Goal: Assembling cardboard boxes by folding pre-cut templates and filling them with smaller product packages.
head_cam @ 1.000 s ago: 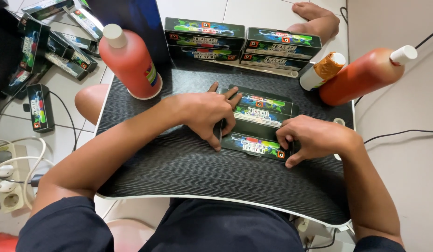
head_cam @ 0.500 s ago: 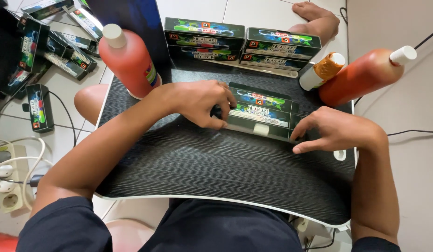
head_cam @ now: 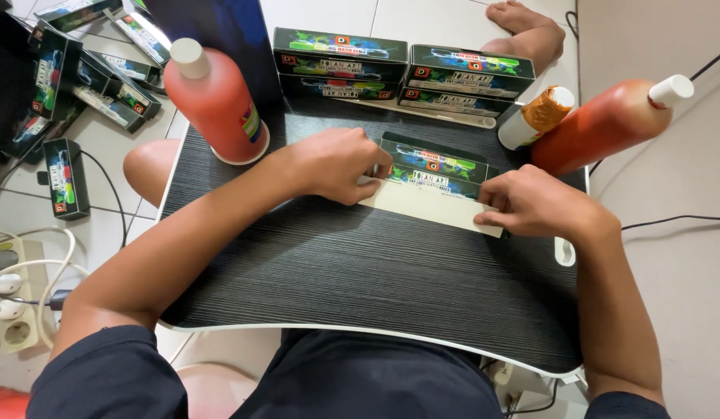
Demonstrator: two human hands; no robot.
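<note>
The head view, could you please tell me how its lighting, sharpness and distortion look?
Head view: even, soft light, faint shadows under the hands; left hand and right hand on the printed carton look sharp; mild sheen on the red bottles; wide-angle bending curves the black tabletop edges.

One dark printed box (head_cam: 431, 167) lies on the tabletop (head_cam: 360, 271) under two hands. Four more such boxes (head_cam: 340, 53) stand stacked in two pairs at its far edge. Two large red bottles (head_cam: 212, 105) and one small white bottle (head_cam: 534, 118) stand there too. Several boxes (head_cam: 65, 178) lie on the floor; exact count unclear.
</note>
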